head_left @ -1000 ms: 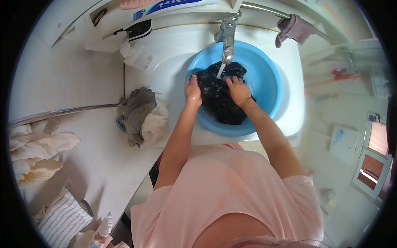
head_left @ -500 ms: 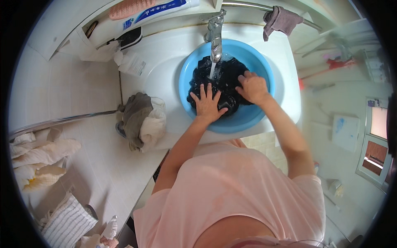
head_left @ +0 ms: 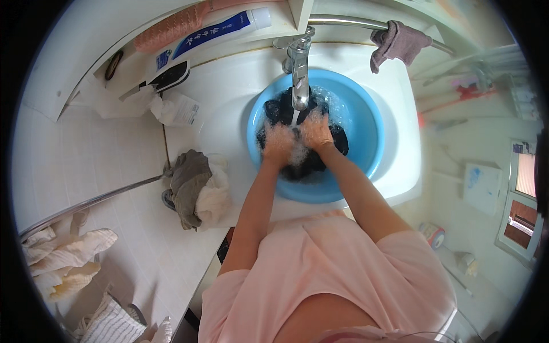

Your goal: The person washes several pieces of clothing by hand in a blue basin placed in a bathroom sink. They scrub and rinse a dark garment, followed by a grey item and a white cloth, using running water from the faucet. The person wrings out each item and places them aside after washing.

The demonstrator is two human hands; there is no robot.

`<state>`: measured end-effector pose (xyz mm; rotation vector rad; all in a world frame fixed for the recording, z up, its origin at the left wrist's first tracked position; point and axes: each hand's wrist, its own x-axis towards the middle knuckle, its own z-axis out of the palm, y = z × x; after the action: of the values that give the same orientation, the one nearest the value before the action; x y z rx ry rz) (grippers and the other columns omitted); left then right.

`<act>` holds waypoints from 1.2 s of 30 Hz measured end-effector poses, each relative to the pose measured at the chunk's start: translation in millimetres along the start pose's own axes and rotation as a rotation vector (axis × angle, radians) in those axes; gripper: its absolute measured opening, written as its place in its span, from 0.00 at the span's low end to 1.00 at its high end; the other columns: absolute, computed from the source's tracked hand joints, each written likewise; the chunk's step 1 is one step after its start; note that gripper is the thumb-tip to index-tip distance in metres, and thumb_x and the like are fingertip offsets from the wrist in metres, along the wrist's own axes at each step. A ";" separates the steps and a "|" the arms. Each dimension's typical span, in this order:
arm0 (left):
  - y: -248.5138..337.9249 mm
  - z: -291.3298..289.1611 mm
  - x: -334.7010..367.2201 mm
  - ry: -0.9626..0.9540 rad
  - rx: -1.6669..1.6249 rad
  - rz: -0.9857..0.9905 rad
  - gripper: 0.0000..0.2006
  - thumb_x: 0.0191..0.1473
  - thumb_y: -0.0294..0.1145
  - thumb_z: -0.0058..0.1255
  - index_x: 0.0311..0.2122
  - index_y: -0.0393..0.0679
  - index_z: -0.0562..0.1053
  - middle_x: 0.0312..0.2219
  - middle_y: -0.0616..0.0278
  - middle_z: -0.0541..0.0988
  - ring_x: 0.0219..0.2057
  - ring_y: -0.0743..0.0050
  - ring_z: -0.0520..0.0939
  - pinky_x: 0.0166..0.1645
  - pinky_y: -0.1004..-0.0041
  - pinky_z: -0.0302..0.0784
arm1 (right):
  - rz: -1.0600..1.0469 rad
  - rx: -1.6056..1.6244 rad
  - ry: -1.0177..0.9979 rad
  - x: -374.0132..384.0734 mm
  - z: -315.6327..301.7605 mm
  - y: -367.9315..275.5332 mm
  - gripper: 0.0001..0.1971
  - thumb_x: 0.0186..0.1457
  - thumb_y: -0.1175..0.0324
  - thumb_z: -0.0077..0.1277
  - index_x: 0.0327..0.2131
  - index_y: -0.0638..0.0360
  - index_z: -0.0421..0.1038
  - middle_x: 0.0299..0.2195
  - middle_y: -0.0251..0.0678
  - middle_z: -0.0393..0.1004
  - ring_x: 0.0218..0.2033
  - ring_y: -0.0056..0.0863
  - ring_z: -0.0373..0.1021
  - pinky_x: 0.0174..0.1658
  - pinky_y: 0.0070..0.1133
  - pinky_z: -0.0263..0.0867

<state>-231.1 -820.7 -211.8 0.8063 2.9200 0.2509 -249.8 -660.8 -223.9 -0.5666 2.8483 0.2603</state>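
A light blue basin (head_left: 372,146) stands in the white sink, holding foamy water and a soaked black cloth (head_left: 306,171). Water runs from the chrome tap (head_left: 300,74) into the basin, falling between my hands. My left hand (head_left: 279,143) presses into the cloth on the left side; suds and motion smear its fingers. Close beside it, my right hand (head_left: 315,130) is down on the cloth right of the stream, its fingertips partly hidden by water. Whether either hand grips the cloth cannot be made out.
Grey-brown and white cloths (head_left: 191,188) hang over the sink's left edge. A toothpaste tube (head_left: 214,31) and a pink brush-like object (head_left: 171,27) lie on the shelf above. A mauve cloth (head_left: 400,43) drapes over a metal rail behind the sink.
My right hand has moved left, from the cloth's right side to near the water stream. Both hands now sit lower in the water, the cloth is bunched together and more foam shows.
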 end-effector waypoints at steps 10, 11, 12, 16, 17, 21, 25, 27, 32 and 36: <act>-10.7 -28.7 -5.6 0.171 -0.196 -0.058 0.23 0.39 0.24 0.54 0.45 0.46 0.69 0.44 0.56 0.66 0.46 0.54 0.71 0.49 0.59 0.69 | -0.208 0.217 -0.170 18.1 -92.8 51.3 0.21 0.49 0.53 0.52 0.44 0.54 0.73 0.44 0.46 0.70 0.51 0.43 0.64 0.49 0.35 0.65; -8.0 -32.4 -13.2 0.238 -0.195 -0.083 0.27 0.36 0.24 0.57 0.48 0.48 0.68 0.47 0.56 0.65 0.47 0.54 0.70 0.49 0.59 0.69 | -0.112 0.280 -0.162 7.9 -95.7 59.5 0.22 0.49 0.53 0.52 0.45 0.54 0.71 0.45 0.46 0.69 0.50 0.43 0.66 0.49 0.34 0.65; -3.8 -38.1 -21.4 0.176 -0.260 -0.164 0.31 0.38 0.26 0.57 0.53 0.52 0.66 0.52 0.54 0.62 0.52 0.49 0.66 0.54 0.52 0.64 | -0.015 0.342 -0.151 -3.6 -98.8 68.4 0.23 0.50 0.52 0.52 0.47 0.53 0.70 0.46 0.46 0.68 0.48 0.43 0.67 0.50 0.34 0.65; 43.7 -58.9 -38.2 0.259 -0.182 -0.228 0.33 0.43 0.47 0.57 0.57 0.55 0.64 0.60 0.49 0.53 0.62 0.38 0.48 0.55 0.28 0.41 | 0.078 0.355 -0.157 -42.9 -93.6 69.0 0.25 0.53 0.52 0.48 0.54 0.47 0.64 0.56 0.42 0.59 0.57 0.50 0.55 0.52 0.44 0.60; 52.6 -54.8 -39.1 0.194 -0.174 -0.242 0.35 0.41 0.51 0.58 0.57 0.55 0.64 0.61 0.49 0.51 0.62 0.37 0.47 0.55 0.27 0.40 | 0.046 0.304 -0.177 -52.1 -92.3 57.7 0.26 0.54 0.52 0.47 0.56 0.46 0.62 0.58 0.41 0.56 0.60 0.53 0.50 0.53 0.47 0.58; 54.7 -46.2 -30.5 -0.080 -0.085 -0.256 0.43 0.32 0.62 0.61 0.56 0.54 0.65 0.62 0.48 0.49 0.63 0.36 0.41 0.55 0.26 0.38 | -0.136 0.067 -0.389 -65.0 -71.8 8.6 0.32 0.56 0.52 0.39 0.63 0.46 0.48 0.67 0.37 0.34 0.64 0.62 0.25 0.52 0.66 0.39; 31.4 -49.9 -5.0 -0.196 0.032 -0.144 0.43 0.28 0.58 0.64 0.52 0.47 0.67 0.59 0.50 0.55 0.62 0.42 0.47 0.58 0.30 0.37 | -0.206 -0.024 -0.250 -40.1 -57.5 -0.9 0.33 0.54 0.53 0.43 0.62 0.53 0.51 0.65 0.40 0.41 0.64 0.55 0.34 0.54 0.64 0.38; 19.5 -30.9 1.1 -0.217 0.124 -0.101 0.41 0.29 0.56 0.64 0.49 0.43 0.68 0.55 0.50 0.59 0.61 0.45 0.52 0.60 0.32 0.36 | -0.201 0.013 -0.207 -25.3 -54.9 -4.1 0.31 0.53 0.54 0.45 0.58 0.55 0.56 0.61 0.41 0.51 0.62 0.51 0.45 0.54 0.62 0.40; -2.1 2.2 4.5 0.062 0.109 -0.030 0.34 0.37 0.49 0.59 0.50 0.41 0.67 0.52 0.52 0.62 0.58 0.49 0.57 0.63 0.39 0.34 | -0.059 0.285 -0.241 14.5 -54.9 2.7 0.23 0.47 0.56 0.51 0.47 0.54 0.68 0.45 0.38 0.72 0.48 0.39 0.68 0.53 0.46 0.55; -6.8 38.4 12.6 0.143 0.130 -0.028 0.30 0.43 0.46 0.53 0.51 0.41 0.66 0.52 0.51 0.62 0.59 0.50 0.56 0.64 0.43 0.35 | -0.130 0.427 -0.267 17.8 -40.5 20.5 0.22 0.49 0.58 0.50 0.49 0.47 0.66 0.45 0.34 0.72 0.47 0.36 0.69 0.49 0.38 0.61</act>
<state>-239.9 -814.9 -251.4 0.7961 3.1071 0.1219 -281.4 -657.1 -187.0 -0.5719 2.4880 -0.2704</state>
